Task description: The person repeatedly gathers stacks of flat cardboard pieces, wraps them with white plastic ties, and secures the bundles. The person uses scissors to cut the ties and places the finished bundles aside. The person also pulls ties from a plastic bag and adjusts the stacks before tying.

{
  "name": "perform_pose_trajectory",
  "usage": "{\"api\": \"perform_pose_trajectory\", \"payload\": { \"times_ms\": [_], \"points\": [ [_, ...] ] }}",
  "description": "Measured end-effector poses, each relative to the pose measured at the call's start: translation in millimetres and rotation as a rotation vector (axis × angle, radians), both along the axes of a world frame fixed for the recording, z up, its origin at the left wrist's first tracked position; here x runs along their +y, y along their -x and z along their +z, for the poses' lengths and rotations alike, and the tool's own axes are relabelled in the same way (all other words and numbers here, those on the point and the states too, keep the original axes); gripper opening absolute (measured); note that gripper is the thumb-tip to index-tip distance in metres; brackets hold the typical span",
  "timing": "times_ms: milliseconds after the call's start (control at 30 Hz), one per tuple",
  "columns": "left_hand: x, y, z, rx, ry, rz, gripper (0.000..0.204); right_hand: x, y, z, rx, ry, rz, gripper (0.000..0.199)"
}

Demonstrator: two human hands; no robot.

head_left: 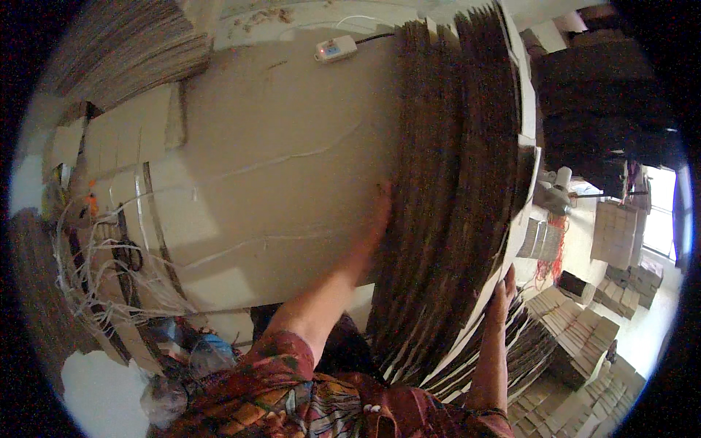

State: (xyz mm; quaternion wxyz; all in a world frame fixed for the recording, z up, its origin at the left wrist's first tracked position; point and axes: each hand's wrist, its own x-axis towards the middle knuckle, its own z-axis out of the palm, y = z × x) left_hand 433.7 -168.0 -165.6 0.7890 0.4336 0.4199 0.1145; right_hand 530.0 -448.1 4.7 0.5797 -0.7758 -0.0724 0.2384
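Note:
A tall stack of cardboard sheets (453,190) stands on edge in front of me, its dark corrugated edges facing up and a pale sheet along its right side. My left hand (382,204) is at the stack's left face, smeared by motion, so its fingers are unclear. On the opposite side my right hand (501,292) grips the pale outer sheet, with part of its fingers hidden. Left of the stack lies a broad brown cardboard surface (292,175), crossed by strands of white plastic twine (270,237).
A small white box with a cable (336,49) lies at the far edge. Tangled twine (109,292) hangs at the left, near dark-handled scissors (128,254). More cardboard (131,44) is piled at the back left. Bundled flat cartons (573,328) and red string (553,252) are at right.

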Motion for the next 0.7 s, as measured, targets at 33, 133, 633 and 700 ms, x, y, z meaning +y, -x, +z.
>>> {"api": "perform_pose_trajectory", "payload": {
  "times_ms": [33, 133, 633, 700],
  "points": [
    [9, 0, 0, -0.018, 0.017, -0.003, 0.069, 10, -1, 3, -0.101, 0.031, 0.078, 0.072],
    [28, -7, -1, -0.060, 0.038, 0.001, 0.068, 36, 8, 24, -0.112, 0.109, 0.123, 0.074],
    [58, -1, 64, -0.323, 0.272, 0.077, 0.067, 117, -16, 77, -0.196, 0.072, 0.231, 0.077],
    [74, 3, 81, -0.376, 0.323, 0.109, 0.066, 139, -17, 93, -0.234, 0.073, 0.221, 0.075]
  ]
}}
